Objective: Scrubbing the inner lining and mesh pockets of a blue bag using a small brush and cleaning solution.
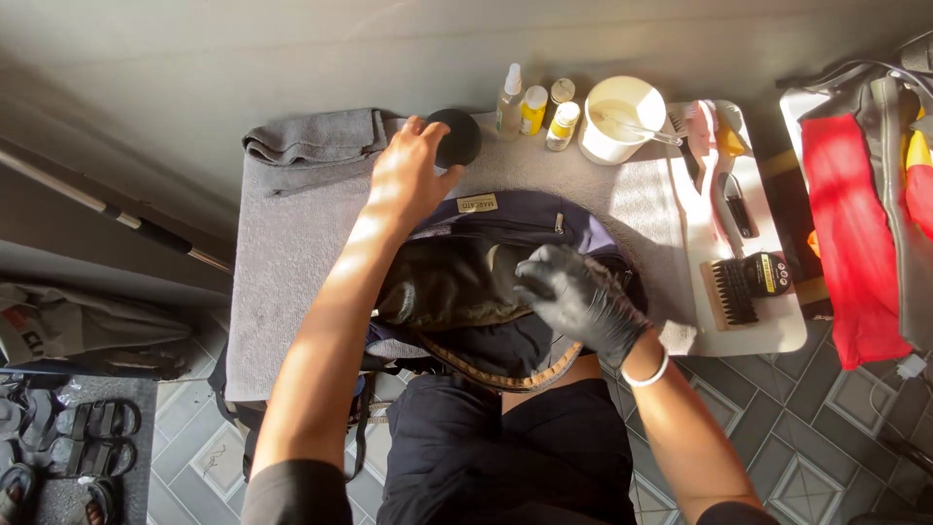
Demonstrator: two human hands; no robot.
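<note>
The left hand [408,175] is bare and stretched away from the body, its fingers spread and curled round the near-left edge of a black round tin [454,137]. It touches the tin but has not closed on it. The tin lies just beyond and to the right of the fingertips, at the far edge of the table. Being round, it has no long axis to line up with. The left hand is much the nearer to it.

The right hand [580,299], in a black glove, is well apart from the tin. It rests with bent fingers on the open dark bag [486,292], pressing the folded lining near the opening. It grips nothing separate.

The bag lies in front of the person on a grey towel [292,243] that covers the small table. A second towel [311,141] is folded at the far left. Right of the tin stand small bottles [535,109] and a white cup [620,119]. Further right a white tray [777,331] holds brushes [731,290].

The floor is grey patterned tile, with sandals [92,428] at the left and a red cloth [850,224] at the right.
</note>
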